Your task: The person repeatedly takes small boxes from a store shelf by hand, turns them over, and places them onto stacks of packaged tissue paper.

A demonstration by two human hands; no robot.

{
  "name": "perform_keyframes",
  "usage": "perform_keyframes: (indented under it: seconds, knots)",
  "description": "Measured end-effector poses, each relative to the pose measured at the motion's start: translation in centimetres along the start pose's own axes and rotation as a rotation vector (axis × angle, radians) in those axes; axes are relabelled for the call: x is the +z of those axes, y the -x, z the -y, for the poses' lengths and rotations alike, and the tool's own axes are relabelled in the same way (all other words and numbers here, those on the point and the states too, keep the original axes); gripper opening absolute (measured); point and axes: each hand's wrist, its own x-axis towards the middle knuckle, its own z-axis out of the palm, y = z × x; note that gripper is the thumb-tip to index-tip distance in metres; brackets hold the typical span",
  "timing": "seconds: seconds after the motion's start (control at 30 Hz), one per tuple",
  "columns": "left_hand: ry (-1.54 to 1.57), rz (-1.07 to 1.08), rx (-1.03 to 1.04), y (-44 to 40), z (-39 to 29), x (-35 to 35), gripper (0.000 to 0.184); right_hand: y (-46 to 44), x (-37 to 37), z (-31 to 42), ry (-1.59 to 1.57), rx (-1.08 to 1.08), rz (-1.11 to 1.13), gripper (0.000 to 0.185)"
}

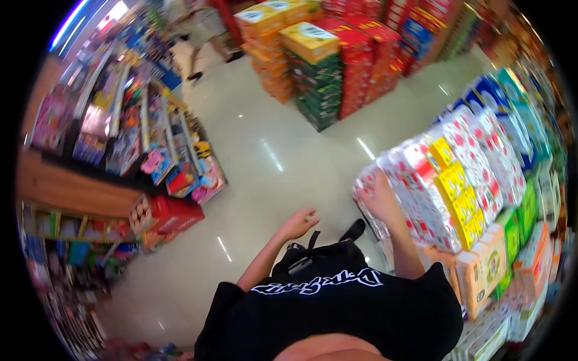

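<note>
Hovering beside or touching the near end of a stack of white packs with red patterns (pixel 415 162), the right hand (pixel 377 198) is blurred; whether its fingers are spread, closed or gripping a pack, I cannot tell. The packs, apparently paper rolls, lie just beyond this hand and to its right. As far as work at the stack goes, reaching it looks done, while no pack is visibly lifted away, so any removal appears not yet made.

The left hand (pixel 299 224) hangs well apart from the right one, over the floor (pixel 259 180), its fingers loosely parted and nothing visible in it. Yellow boxes or labels (pixel 460 198) run along the stack to the right of the right hand, and peach-coloured packages (pixel 481 271) sit nearer the body on that side. Ahead of both hands, well apart, stand green cartons (pixel 316 87) and red cartons (pixel 359 66). A stocked display shelf (pixel 123 117) stands ahead and left of the left hand.
</note>
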Motion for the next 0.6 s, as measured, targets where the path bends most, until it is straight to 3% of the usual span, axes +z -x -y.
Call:
perform_keyframes:
  seconds: [0.03,0.17,0.3,0.4,0.5,0.6]
  knots:
    - [0.04,-0.067,-0.044,3.6,4.1,-1.2,0.056,-0.4,2.6,3.3,0.0,-0.009,0.125,0.083]
    - [0.062,-0.421,-0.362,19.9,13.4,-6.5,0.06,1.0,16.9,15.6,0.052,-0.389,0.467,0.086]
    - [0.178,-0.774,-0.581,33.6,18.4,-6.6,0.063,6.7,25.7,27.0,0.133,-0.75,0.945,0.088]
    - [0.294,-0.959,-0.611,39.8,20.7,-4.5,0.064,9.9,31.0,32.6,0.204,-0.893,1.192,0.088]
    - [0.386,-0.991,-0.651,42.8,21.7,-2.7,0.064,12.4,36.3,36.7,0.438,-1.047,1.325,0.089]
    - [0.624,-1.025,-0.66,45.2,22.0,-3.4,0.06,14.2,43.2,39.2,0.465,-1.194,1.421,0.089]
